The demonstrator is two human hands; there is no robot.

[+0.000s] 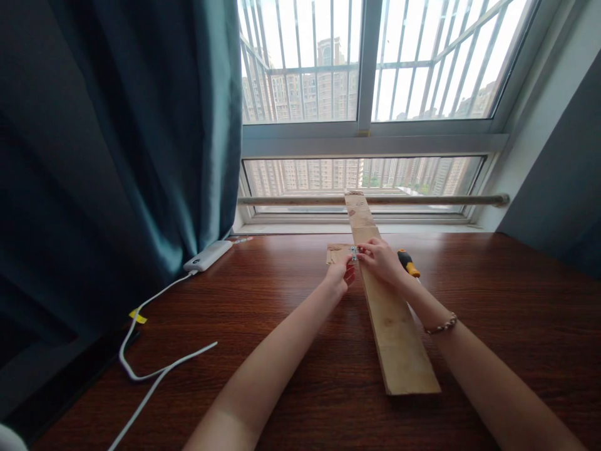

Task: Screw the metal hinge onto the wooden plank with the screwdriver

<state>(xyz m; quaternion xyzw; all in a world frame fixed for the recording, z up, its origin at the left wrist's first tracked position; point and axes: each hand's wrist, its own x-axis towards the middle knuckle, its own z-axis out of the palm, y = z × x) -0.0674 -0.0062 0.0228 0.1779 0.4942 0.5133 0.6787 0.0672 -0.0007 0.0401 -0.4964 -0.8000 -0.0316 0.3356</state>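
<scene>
L hand (342,273) reaches to 1 o'clk, fingers curled; R hand (381,258) to 10, fingertips bunched. Small silvery metal pc (354,252) btwn them, by 10 o'clk edge of long tan wooden board (399,341); can't tell if pinched.

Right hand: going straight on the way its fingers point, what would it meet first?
Probably the small metal hinge-like piece, just ahead of the right hand; they may be touching, as depth there is unclear.

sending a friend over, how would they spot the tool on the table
Find the brown table below the window, then the long pale board. Just right of it, by the right hand, lies the tool. Its black and yellow handle sets it apart from the plain board.
</scene>
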